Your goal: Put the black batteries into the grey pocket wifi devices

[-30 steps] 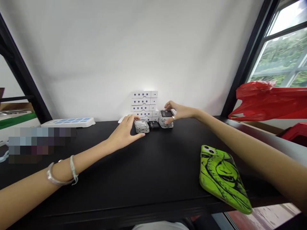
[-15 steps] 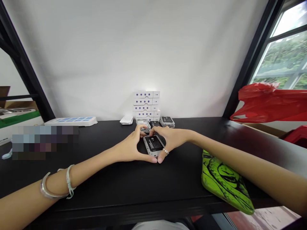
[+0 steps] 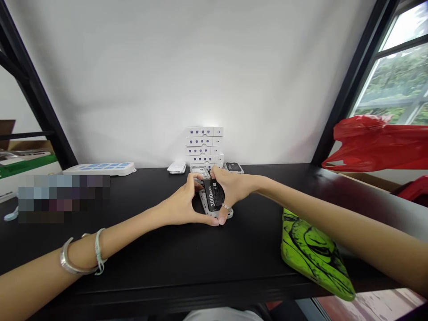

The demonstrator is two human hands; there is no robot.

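On the black table [image 3: 187, 254] my two hands meet over a small grey device [image 3: 228, 213] lying open on its back. My right hand [image 3: 230, 189] pinches a black battery [image 3: 214, 196] marked 3000mAh and tilts it up out of the grey shell. My left hand [image 3: 180, 206] curls round the shell's left edge, thumb at its near corner. Behind the hands lie two more grey devices [image 3: 199, 170] [image 3: 234, 167] and a white cover [image 3: 177, 167].
A stack of white boxes [image 3: 204, 145] stands against the wall. A green phone [image 3: 314, 255] overhangs the table's near right edge. A white and blue tray [image 3: 99, 169] lies far left, a red plastic bag [image 3: 377, 141] hangs at right. Black frame posts flank the table.
A second ago my hands were at the devices by the boxes. They brought one grey device nearer, and now my right hand has lifted its black battery up on edge.
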